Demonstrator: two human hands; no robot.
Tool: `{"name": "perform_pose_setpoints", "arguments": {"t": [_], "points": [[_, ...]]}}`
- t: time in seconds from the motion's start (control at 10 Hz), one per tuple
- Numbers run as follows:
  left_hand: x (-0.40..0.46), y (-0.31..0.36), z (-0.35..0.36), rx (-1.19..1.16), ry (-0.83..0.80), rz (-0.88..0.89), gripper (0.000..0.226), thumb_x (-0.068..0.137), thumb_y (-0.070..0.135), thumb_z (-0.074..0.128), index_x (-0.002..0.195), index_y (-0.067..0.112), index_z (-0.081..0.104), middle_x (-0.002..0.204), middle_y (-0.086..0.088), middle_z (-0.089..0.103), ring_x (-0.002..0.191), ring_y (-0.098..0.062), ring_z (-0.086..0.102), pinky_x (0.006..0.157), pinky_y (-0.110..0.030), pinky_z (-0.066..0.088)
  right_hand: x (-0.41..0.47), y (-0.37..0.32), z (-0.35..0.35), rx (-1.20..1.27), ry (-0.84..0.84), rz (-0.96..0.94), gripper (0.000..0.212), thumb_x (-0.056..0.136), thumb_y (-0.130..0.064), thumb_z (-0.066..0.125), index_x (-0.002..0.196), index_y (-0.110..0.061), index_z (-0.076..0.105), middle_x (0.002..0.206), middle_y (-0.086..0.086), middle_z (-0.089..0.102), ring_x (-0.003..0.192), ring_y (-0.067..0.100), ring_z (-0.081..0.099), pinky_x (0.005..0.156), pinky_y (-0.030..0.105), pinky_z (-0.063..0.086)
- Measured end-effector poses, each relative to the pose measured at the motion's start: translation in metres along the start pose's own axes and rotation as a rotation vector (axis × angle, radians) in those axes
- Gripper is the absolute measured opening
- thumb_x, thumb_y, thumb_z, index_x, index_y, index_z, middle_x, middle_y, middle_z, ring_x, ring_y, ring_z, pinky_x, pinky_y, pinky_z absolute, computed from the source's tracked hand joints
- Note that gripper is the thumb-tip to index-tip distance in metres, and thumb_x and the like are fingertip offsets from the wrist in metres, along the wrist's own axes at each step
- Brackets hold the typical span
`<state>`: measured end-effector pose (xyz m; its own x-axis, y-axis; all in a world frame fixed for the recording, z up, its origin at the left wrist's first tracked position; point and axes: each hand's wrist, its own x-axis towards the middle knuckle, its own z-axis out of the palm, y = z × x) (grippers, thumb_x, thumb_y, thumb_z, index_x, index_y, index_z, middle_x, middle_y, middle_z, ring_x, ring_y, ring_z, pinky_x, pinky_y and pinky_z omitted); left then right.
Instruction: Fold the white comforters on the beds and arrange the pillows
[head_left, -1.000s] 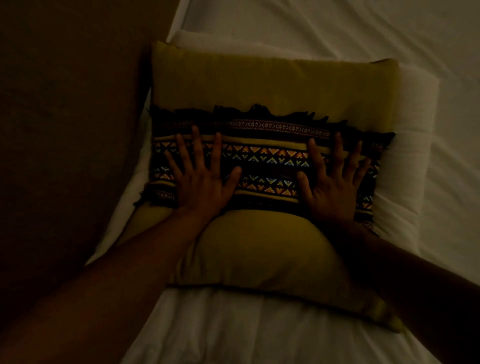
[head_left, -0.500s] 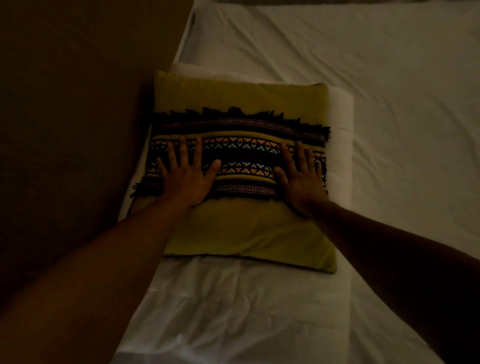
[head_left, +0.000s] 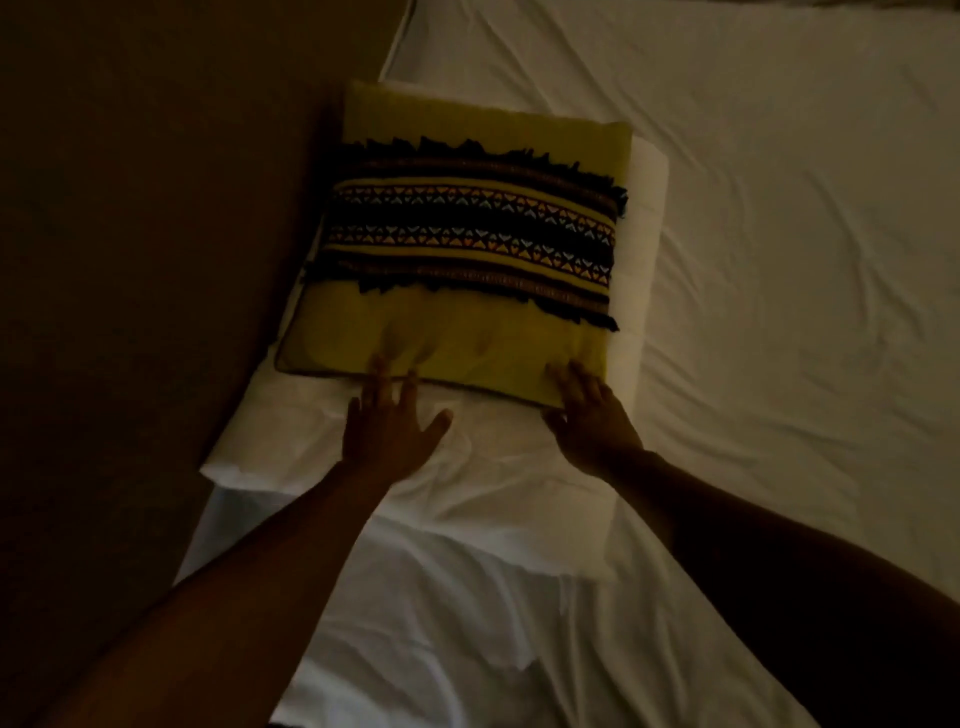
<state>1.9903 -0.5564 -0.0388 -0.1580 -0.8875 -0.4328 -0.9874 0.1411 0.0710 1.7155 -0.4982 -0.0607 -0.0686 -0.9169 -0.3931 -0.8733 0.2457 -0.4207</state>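
Yellow throw pillow (head_left: 467, 291) atop white pillow (head_left: 415, 467) on the bed (head_left: 779, 260): soft, light, best gripped by its corners. Left hand (head_left: 389, 426) and right hand (head_left: 587, 410), fingers spread, holding nothing, touch its near edge.

Cushion (head_left: 467, 119) mustard yellow, black fringed geometric bands; pillow (head_left: 641, 218), sheet (head_left: 779, 208) white.

A dim room: dark brown floor (head_left: 130, 260) beside a white-sheeted bed (head_left: 779, 260).
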Motion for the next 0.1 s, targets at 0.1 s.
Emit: {"name": "perform_pose_setpoints", "arguments": {"t": [0.1], "points": [[-0.0466, 0.0110, 0.0163, 0.014, -0.068, -0.043, 0.085, 0.090, 0.074, 0.027, 0.157, 0.025, 0.009, 0.165, -0.010, 0.005, 0.151, -0.033, 0.005, 0.119, -0.054, 0.011, -0.0333, 0.0043, 0.0057, -0.219, -0.029, -0.004, 0.060, 0.097, -0.055, 0.034, 0.152, -0.041, 0.014, 0.165, -0.001, 0.007, 0.146, 0.034, 0.020, 0.116, 0.055, 0.024]]}}
